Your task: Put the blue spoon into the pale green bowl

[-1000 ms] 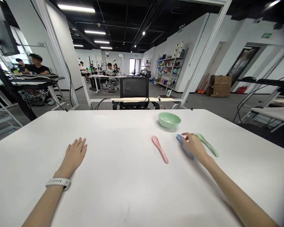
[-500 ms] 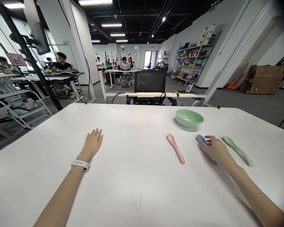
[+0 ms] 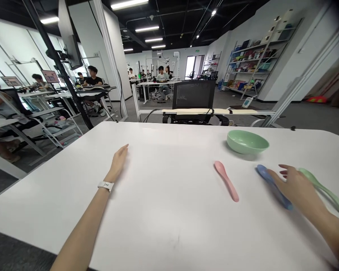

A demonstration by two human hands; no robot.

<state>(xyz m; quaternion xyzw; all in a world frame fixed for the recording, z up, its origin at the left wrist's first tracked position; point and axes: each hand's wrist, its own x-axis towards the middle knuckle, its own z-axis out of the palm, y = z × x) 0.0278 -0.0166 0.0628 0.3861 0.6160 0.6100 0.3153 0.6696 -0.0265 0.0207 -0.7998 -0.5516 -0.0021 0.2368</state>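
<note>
A blue spoon (image 3: 267, 177) lies on the white table (image 3: 158, 218), its lower part next to my right hand (image 3: 295, 186). The thumb of that hand reaches close to the spoon's neck while the fingers stay apart, so the hand is open; whether it touches the spoon I cannot tell. A green spoon (image 3: 324, 191) lies just right of the same hand, partly covered by it. Left of the blue spoon rests a pink spoon (image 3: 226, 180). Over the table's left half, my left hand (image 3: 119, 162) is turned on its side, fingers stretched out, open and holding nothing.
Behind the spoons stands a light green bowl (image 3: 247, 143). A black mesh chair (image 3: 193, 96) and a white frame bar are beyond the far table edge. A cart (image 3: 59, 126), people at desks and a loaded shelf (image 3: 260, 60) are farther off.
The view has turned left, shifting everything rightward. My right hand has drawn rightward off the blue spoon's head. My left hand has rolled from palm-down onto its side.
</note>
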